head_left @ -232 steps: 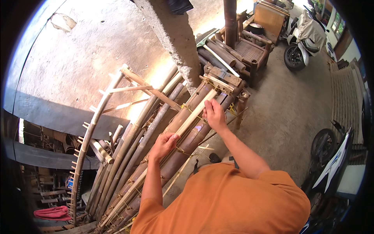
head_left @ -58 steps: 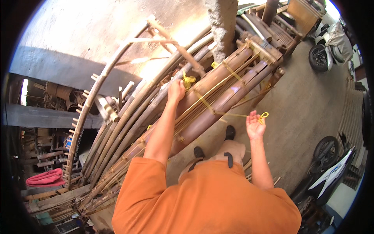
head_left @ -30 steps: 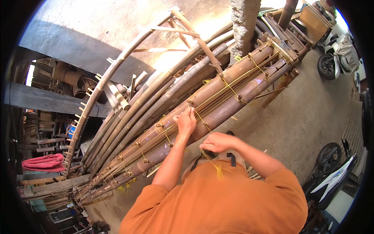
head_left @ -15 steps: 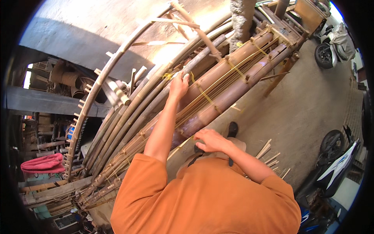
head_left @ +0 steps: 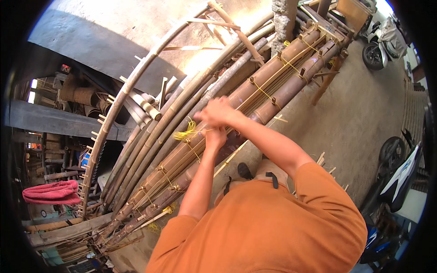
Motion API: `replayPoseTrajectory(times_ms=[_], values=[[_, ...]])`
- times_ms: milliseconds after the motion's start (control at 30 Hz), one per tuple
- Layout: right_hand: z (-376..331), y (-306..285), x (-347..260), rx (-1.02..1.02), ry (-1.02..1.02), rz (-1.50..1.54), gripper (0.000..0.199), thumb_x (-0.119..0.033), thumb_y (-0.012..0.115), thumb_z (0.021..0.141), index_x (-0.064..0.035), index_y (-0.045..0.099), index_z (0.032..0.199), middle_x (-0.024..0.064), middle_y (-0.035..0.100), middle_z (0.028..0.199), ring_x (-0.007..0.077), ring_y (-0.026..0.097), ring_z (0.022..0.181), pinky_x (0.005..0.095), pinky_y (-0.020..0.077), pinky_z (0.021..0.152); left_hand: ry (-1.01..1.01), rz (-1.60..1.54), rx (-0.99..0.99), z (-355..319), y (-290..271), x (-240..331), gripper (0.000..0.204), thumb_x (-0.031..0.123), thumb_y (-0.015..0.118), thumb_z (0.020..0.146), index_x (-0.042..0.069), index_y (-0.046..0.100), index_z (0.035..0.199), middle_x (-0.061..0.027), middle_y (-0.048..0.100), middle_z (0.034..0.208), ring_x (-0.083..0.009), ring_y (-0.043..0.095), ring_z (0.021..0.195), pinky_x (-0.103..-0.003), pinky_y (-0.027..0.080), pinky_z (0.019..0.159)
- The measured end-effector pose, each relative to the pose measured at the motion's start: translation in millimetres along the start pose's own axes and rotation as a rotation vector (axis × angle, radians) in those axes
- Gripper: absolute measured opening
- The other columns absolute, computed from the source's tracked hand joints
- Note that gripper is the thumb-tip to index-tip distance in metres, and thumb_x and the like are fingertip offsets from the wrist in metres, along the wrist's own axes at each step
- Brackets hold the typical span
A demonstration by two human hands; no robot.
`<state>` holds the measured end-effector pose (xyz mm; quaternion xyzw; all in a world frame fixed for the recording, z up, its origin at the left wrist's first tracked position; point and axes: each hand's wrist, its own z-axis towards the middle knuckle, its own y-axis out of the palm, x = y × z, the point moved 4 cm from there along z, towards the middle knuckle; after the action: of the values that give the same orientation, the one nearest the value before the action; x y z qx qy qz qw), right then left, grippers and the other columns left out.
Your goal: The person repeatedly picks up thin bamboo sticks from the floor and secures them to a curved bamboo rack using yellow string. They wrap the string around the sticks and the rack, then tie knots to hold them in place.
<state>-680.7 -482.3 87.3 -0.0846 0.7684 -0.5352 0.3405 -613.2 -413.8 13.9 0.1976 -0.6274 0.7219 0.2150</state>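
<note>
Two thick brown bamboo poles (head_left: 268,109) run diagonally from lower left to upper right, with thin bamboo strips (head_left: 261,93) lying lengthwise between them. Yellow string (head_left: 259,86) crosses them at intervals, beside short pegs. Over the far pole my left hand (head_left: 215,137) is closed, with a strand of yellow string at its fingers. A loose yellow string bundle (head_left: 184,132) hangs just left of it. My right hand (head_left: 217,112) is just above the left one, its fingers curled; what they hold is hidden.
Beyond lie several long bamboo poles (head_left: 150,132) and a curved, pegged bamboo frame (head_left: 119,91). A rough post (head_left: 283,22) stands at the far side. A red cloth (head_left: 52,193) hangs at left. Motorcycles (head_left: 400,177) are parked at right on the concrete floor (head_left: 332,132).
My right hand has come up from near my body to meet the left over the far pole. My left hand has drawn nearer, and the string bundle has moved down and left.
</note>
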Motion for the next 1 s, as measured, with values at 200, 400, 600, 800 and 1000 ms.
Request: replayPoseTrajectory(times_ms=[200, 400, 600, 800, 1000], values=[[-22, -22, 20, -0.047, -0.07, 1.623, 0.04, -0.035, 0.048, 0.101, -0.0036, 0.065, 0.083, 0.0077, 0.062, 0.076, 0.0126, 0.055, 0.073, 0.0318, 0.0472, 0.066, -0.114, -0.066, -0.088, -2, 2, -12, 0.027, 0.029, 0.049, 0.099, 0.011, 0.068, 0.105, -0.0172, 0.07, 0.093, -0.0376, 0.064, 0.093, -0.051, 0.029, 0.097], [-140, 109, 42, 0.323, -0.436, 0.667, 0.049, -0.034, 0.047, 0.1, -0.0021, 0.057, 0.064, 0.0212, 0.055, 0.062, 0.0426, 0.055, 0.062, 0.048, 0.0447, 0.061, -0.093, 0.02, -0.043, 5, -8, 10, 0.027, 0.027, 0.051, 0.098, 0.008, 0.07, 0.097, -0.0145, 0.07, 0.086, -0.0253, 0.067, 0.082, -0.038, 0.049, 0.08], [-147, 97, 36, 0.176, -0.035, 1.128, 0.038, -0.027, 0.048, 0.099, -0.0008, 0.055, 0.073, 0.0136, 0.06, 0.07, 0.0252, 0.061, 0.065, 0.0412, 0.0493, 0.063, -0.196, -0.709, 0.11, 122, -31, -12, 0.026, 0.022, 0.05, 0.099, 0.003, 0.067, 0.094, -0.0064, 0.061, 0.065, -0.0162, 0.056, 0.056, -0.032, 0.043, 0.054], [-180, 153, 50, 0.466, 0.344, 2.407, 0.027, -0.026, 0.047, 0.098, -0.0052, 0.06, 0.109, 0.0098, 0.059, 0.111, 0.0259, 0.057, 0.109, 0.0509, 0.0493, 0.095, -0.173, -0.055, 0.029, 108, 6, -80, 0.03, 0.029, 0.052, 0.096, 0.004, 0.057, 0.11, -0.0204, 0.069, 0.089, -0.0375, 0.066, 0.086, -0.045, 0.05, 0.078], [-159, 227, -97, -0.418, 0.46, 2.411, 0.036, -0.034, 0.054, 0.096, -0.0054, 0.059, 0.118, 0.0096, 0.058, 0.119, 0.0252, 0.056, 0.112, 0.0481, 0.0495, 0.096, -0.197, -0.032, -0.056, 8, -106, -119, 0.041, 0.034, 0.052, 0.097, 0.0, 0.054, 0.12, -0.0278, 0.066, 0.102, -0.0416, 0.064, 0.099, -0.047, 0.049, 0.085]])
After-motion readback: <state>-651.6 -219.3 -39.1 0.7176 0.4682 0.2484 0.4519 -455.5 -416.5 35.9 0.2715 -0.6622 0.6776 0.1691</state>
